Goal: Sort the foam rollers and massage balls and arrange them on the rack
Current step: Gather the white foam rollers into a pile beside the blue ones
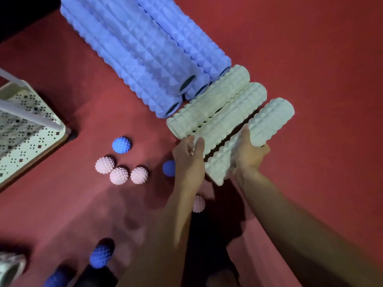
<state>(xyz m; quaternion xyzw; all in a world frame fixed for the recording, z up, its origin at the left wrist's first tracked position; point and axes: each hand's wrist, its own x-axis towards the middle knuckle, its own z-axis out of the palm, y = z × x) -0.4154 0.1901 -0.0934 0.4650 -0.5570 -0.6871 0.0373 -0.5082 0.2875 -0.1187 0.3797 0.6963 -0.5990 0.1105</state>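
Observation:
Three pale green foam rollers lie side by side on the red floor. My right hand (249, 153) grips the rightmost green roller (267, 123) near its middle. My left hand (189, 157) has its fingers curled on the near end of the middle green roller (232, 117), beside the left green roller (207, 100). Several long blue rollers (145, 52) are stacked behind them. Pink spiky balls (119, 176) cluster at centre left, with blue spiky balls (121, 145) nearby. One blue ball (168, 168) and one pink ball (199, 204) are partly hidden by my left arm.
The white perforated rack shelf (22, 129) with a white bar stands at the left edge. More blue balls (101, 256) lie near the bottom left in shadow. A pale object (9, 268) shows at the bottom left corner. Open red floor stretches to the right.

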